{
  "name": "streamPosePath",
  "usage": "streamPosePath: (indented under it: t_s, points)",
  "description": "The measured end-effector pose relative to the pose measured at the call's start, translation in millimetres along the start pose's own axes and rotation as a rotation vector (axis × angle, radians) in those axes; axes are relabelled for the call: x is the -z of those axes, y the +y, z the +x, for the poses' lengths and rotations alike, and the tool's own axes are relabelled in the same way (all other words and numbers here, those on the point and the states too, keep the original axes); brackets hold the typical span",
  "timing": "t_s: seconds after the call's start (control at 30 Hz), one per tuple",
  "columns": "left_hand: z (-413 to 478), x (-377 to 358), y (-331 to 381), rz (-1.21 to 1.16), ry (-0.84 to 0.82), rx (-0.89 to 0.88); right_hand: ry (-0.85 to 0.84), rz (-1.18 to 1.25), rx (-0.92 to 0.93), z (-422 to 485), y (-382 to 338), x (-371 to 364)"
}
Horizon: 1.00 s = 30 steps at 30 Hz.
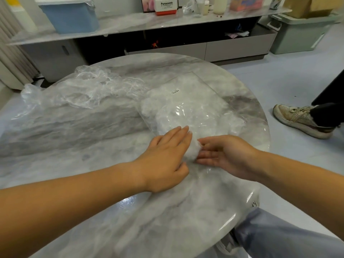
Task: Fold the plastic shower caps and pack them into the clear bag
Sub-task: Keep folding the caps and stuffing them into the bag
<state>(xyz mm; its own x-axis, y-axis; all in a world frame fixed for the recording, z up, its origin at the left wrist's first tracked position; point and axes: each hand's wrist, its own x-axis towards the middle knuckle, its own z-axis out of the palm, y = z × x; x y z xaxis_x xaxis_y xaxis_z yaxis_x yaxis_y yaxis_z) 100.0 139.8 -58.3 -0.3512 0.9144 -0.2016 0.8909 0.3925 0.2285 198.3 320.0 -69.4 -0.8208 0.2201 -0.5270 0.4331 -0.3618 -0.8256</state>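
Right grip (223,155) touches cap (192,151); clear bag (186,101) lies lengthwise, mouth pointing nearward.

Round grey-white marble table (93,138) with a glossy rim, loose heap of crumpled transparent shower caps (89,90) on its far left part, flat clear bag (191,101) bearing a small white label (175,91) on its right half, bulging with white plastic

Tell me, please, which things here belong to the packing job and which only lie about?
Job:
folded cap, between left hand and right hand
clear bag
pile of loose caps
table

Lying about:
blue bin
Panasonic box
bottles
green crate
bystander's shoe
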Motion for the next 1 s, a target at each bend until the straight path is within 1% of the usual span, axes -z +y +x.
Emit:
streamPosePath:
  t_s: [0.07, 0.13, 0.2, 0.3, 0.4, 0.47, 0.57, 0.73, 0.9, 1.0]
  points:
    - [-3, 1, 1, 0.04, 0.021, -0.031, -0.038, 0.277, -0.033, 1, -4, -5]
    - [-7, 1, 1, 0.071, 0.038, -0.063, -0.03, 0.452, -0.052, 5, -6, -8]
    - [-11, 0, 1, 0.101, 0.036, -0.084, -0.024, 0.555, -0.034, 9, -7, -10]
    - [-14, -2, 0, 0.13, 0.049, -0.129, -0.006, 0.628, 0.015, 14, -9, -14]
    - [-18, -3, 1, 0.133, 0.113, -0.199, 0.03, 0.641, 0.04, 19, -13, -17]
    - [-20, -3, 3, 0.108, 0.139, -0.215, 0.072, 0.643, 0.037, 22, -15, -20]
    - [-17, -4, 0, 0.106, 0.129, -0.192, 0.135, 0.629, 0.035, 23, -17, -22]
    - [-14, -1, -7, 0.126, 0.134, -0.139, 0.162, 0.466, 0.024, 18, -16, -26]
    - [-14, -1, -7, 0.188, 0.131, -0.12, 0.232, 0.383, 0.039, 14, -14, -24]
    - [-13, 0, -7, 0.129, 0.079, -0.094, 0.222, 0.315, 0.047, 12, -18, -28]
